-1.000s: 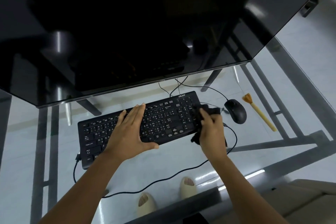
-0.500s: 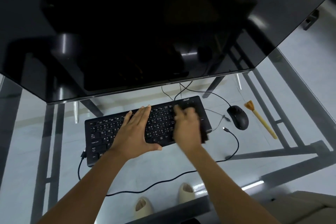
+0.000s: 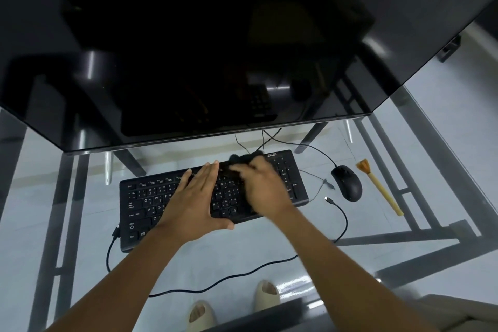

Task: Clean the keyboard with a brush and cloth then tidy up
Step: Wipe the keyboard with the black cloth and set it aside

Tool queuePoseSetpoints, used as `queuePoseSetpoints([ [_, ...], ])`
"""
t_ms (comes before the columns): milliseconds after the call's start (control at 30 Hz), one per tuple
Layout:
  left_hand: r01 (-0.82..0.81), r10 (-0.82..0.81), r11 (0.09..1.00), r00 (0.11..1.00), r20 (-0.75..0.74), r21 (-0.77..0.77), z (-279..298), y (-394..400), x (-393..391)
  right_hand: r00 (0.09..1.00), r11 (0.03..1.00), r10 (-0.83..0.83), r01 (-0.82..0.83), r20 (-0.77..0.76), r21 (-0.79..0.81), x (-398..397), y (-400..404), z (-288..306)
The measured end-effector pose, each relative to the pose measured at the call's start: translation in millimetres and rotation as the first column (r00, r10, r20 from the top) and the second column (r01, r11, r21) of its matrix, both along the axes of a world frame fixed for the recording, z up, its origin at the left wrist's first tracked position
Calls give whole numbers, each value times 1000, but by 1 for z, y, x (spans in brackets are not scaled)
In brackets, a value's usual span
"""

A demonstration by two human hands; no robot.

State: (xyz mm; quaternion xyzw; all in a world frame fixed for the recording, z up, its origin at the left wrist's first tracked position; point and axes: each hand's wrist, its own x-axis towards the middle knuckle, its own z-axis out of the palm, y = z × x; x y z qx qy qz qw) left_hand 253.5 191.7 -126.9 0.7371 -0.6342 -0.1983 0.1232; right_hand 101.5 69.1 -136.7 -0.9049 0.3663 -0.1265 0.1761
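A black keyboard (image 3: pixel 151 199) lies on the glass desk (image 3: pixel 269 259) below the monitor. My left hand (image 3: pixel 194 197) rests flat on its middle keys, fingers straight, thumb at the front edge. My right hand (image 3: pixel 264 188), blurred by motion, holds a black cloth (image 3: pixel 239 158) against the keys right of centre; the cloth bunches out past my fingertips at the keyboard's far edge. A wooden-handled brush (image 3: pixel 380 188) lies on the glass at the right, beyond the mouse.
A large dark monitor (image 3: pixel 215 48) overhangs the far side of the desk. A black mouse (image 3: pixel 347 183) sits right of the keyboard, with a loose cable plug (image 3: pixel 329 199) and cables trailing beside it. My feet in sandals (image 3: pixel 266 294) show through the glass.
My right hand with the cloth has swept from the keyboard's right end leftward and up to the far edge near the middle. My left hand has stayed flat on the keys.
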Motion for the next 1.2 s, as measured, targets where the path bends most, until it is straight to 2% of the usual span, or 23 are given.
queuePoseSetpoints([
  [67,-6,6,1000,1000,-4,-1,1,0,-1,971,971,-238,239,-19,10,-26,-31,2],
  [133,-6,6,1000,1000,-2,2,2,0,0,852,850,-524,524,-3,52,-51,-46,1],
  [167,-3,3,1000,1000,-2,4,2,0,0,809,808,-588,587,8,59,-53,-40,3],
  [200,-2,2,1000,1000,-2,2,2,0,0,810,810,-587,586,12,28,-47,-27,3],
  [233,0,0,1000,1000,-2,2,1,0,1,851,852,-524,524,9,5,-39,-8,5],
  [300,3,-3,1000,1000,-6,4,0,0,1,967,967,-253,253,5,-14,-30,36,3],
  [333,8,-8,1000,1000,-10,3,0,-1,1,996,997,-77,77,-39,-19,-32,53,2],
  [367,18,-18,1000,1000,-18,4,0,-1,1,998,999,26,-24,-66,36,-37,59,3],
  [400,30,-30,1000,999,-25,3,3,-1,1,999,994,23,-19,-35,105,-45,54,7],
  [467,18,-18,1000,1000,-12,-20,10,4,8,992,980,-127,121,27,159,-73,34,4],
  [533,-69,69,996,998,8,-59,18,18,26,948,946,-315,310,48,94,-94,13,-2],
  [567,-111,112,992,994,13,-60,20,28,38,939,940,-341,341,42,23,-99,9,-5],
  [633,-160,159,987,987,34,0,19,49,62,962,963,-268,270,41,-27,-87,22,-1],
  [733,-113,104,985,991,81,128,10,64,78,998,998,-60,61,18,-6,-44,69,2],
  [833,-95,83,986,992,91,135,6,66,81,965,966,257,-256,-51,26,-14,108,1],
  [867,-96,84,986,992,89,135,7,66,82,956,958,286,-286,-61,12,-18,105,0],
  [900,-95,83,986,993,85,136,7,66,83,967,969,248,-248,-53,-2,-27,95,0],
  [1000,-90,79,987,993,86,133,6,69,84,1000,1000,-19,19,0,-18,-70,63,1],
  [1033,-87,76,987,993,86,132,6,70,85,999,999,-46,46,18,-16,-76,61,1],
  [1100,-88,78,987,994,82,132,5,71,86,1000,999,-6,7,16,-52,-58,76,0],
  [1200,-80,70,989,994,80,129,4,71,86,979,973,203,-205,-29,-105,-10,114,-3],
])
